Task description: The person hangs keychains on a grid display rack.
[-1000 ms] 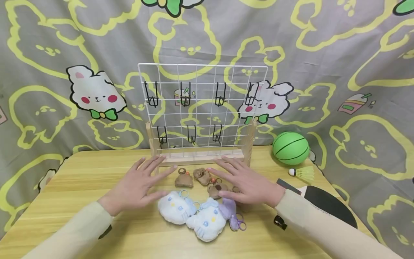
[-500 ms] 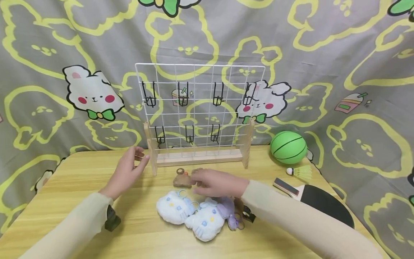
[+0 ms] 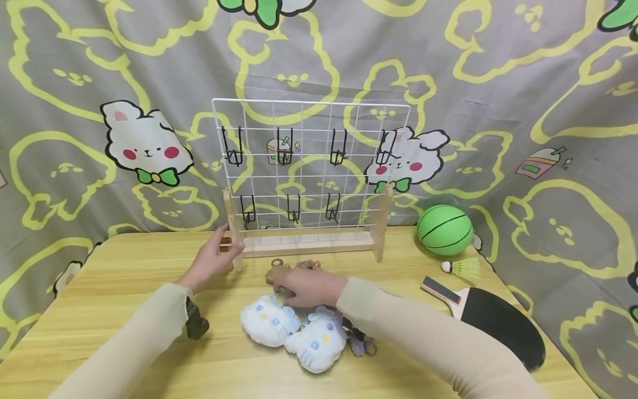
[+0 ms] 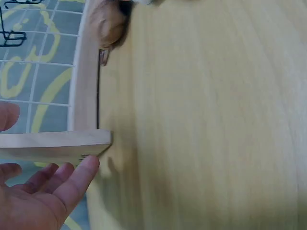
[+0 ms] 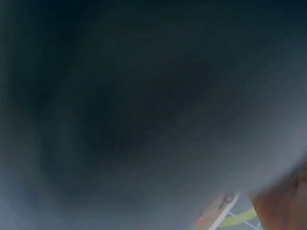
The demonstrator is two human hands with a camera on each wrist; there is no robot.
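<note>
My left hand (image 3: 213,262) is at the left wooden post (image 3: 234,233) of a white wire grid rack (image 3: 302,177). In the left wrist view, the thumb is on one side of that post (image 4: 57,140) and fairly straight fingers (image 4: 79,184) are on the other, fingertips right at its end. My right hand (image 3: 310,287), with bent fingers, pinches a small brown bear plush keychain (image 3: 272,274), partly hidden by the fingers. Another brown plush (image 3: 308,264) shows behind the hand. Two white cat-face plush keychains (image 3: 269,320) lie in front. A purple plush keychain (image 3: 360,348) is mostly hidden by the wrist.
Several black wire hooks (image 3: 293,209) hang on the grid. At the right stand a green ball (image 3: 444,229), a yellow shuttlecock (image 3: 461,269) and a black table-tennis paddle (image 3: 503,324) on the wooden table (image 3: 124,288). A patterned curtain (image 3: 164,66) hangs behind. Dark blur covers most of the right wrist view.
From spread above the plushes, my hands have parted. The left has moved out and then in to the rack's left post; the right has lowered and moved left onto the brown bear keychain.
</note>
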